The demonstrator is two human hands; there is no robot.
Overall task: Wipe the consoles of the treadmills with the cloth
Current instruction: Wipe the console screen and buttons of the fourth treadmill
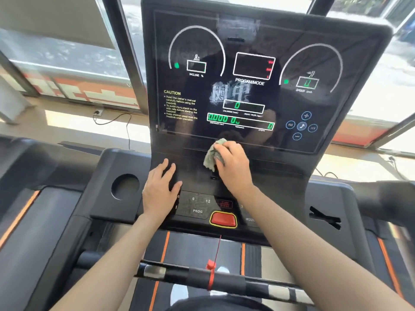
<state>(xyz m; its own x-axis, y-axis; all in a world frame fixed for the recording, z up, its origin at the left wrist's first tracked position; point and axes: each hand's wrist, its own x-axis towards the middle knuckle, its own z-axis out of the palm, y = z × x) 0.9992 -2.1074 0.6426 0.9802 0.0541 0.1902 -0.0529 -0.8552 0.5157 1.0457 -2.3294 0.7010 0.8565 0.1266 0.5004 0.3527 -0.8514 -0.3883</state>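
Head view: right hand (233,163) grips cloth (210,157) above red button (223,219).

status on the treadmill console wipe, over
Right hand grips crumpled grey-green cloth, pressed to black treadmill console. Left hand flat on console beside it. Nothing blocking.

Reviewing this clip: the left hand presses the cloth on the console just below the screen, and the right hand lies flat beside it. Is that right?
No, the hands are swapped. In the head view the right hand grips the cloth on the console just below the screen, and the left hand lies flat beside it.
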